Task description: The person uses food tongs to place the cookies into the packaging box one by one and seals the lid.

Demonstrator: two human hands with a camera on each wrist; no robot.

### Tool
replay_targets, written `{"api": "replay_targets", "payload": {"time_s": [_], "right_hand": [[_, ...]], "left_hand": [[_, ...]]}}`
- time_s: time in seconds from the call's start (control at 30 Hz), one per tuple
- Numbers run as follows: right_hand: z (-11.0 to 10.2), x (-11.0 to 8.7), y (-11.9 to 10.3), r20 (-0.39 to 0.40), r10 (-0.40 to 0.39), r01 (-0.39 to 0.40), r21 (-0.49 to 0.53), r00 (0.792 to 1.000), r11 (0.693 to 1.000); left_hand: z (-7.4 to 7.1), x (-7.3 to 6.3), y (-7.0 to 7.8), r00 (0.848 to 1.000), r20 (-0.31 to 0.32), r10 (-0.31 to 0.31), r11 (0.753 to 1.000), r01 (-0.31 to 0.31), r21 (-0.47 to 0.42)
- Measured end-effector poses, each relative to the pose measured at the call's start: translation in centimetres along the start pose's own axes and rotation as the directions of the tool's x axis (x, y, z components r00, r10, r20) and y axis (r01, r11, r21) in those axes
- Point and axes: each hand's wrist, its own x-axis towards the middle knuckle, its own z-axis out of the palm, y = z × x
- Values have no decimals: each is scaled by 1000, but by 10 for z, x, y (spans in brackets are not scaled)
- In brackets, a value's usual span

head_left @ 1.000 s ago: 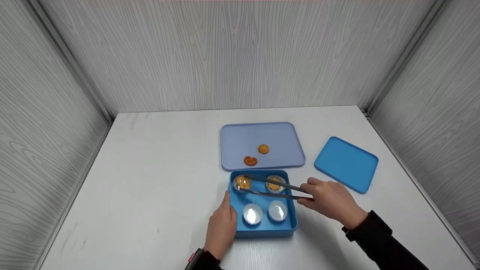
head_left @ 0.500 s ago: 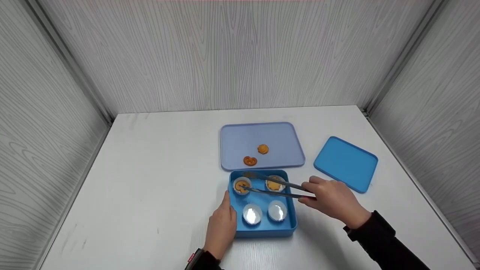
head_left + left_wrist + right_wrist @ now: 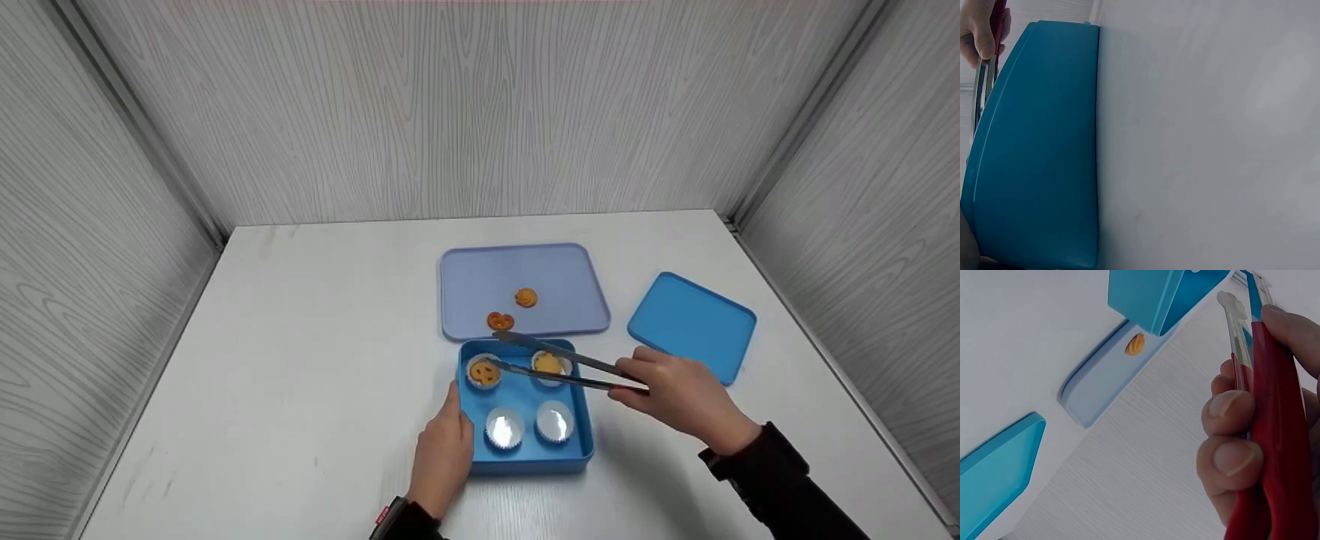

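Note:
My left hand rests against the left wall of a blue box, fingers extended along it. My right hand grips red-handled tongs, whose spread metal arms cross the back of the box. Beneath their tips, the back-left paper cup holds a round brown cookie with holes. A yellow cookie lies in the back-right cup, partly covered by the tongs. Nothing shows inside the front-left cup and front-right cup.
A lavender tray stands right behind the box, bearing a pretzel and a round swirled cookie. To its right lies a flat blue lid. Wood-grain panels border the white table behind and at both sides.
The tongs have let go of the cookie in the back-left cup. My right hand has drawn them up and to the right. The left hand has stayed put.

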Motion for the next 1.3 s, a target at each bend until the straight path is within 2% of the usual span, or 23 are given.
{"api": "replay_targets", "payload": {"time_s": [0.2, 0.6, 0.9, 1.3], "right_hand": [[-2, -1, 8, -75, 15, -16, -12, 997, 1000], [0, 4, 19, -119, 111, -114, -20, 987, 993], [4, 3, 26, -98, 218, -217, 18, 971, 976], [9, 5, 31, -66, 255, -255, 19, 965, 967]], "left_hand": [[0, 0, 0, 1000, 12, -9, 1000, 9, -4], [0, 1, 1, 998, 45, -53, 998, 54, -14], [-1, 2, 2, 997, 42, -65, 998, 65, -14], [-2, 1, 4, 996, 48, -77, 997, 78, -23]]}}
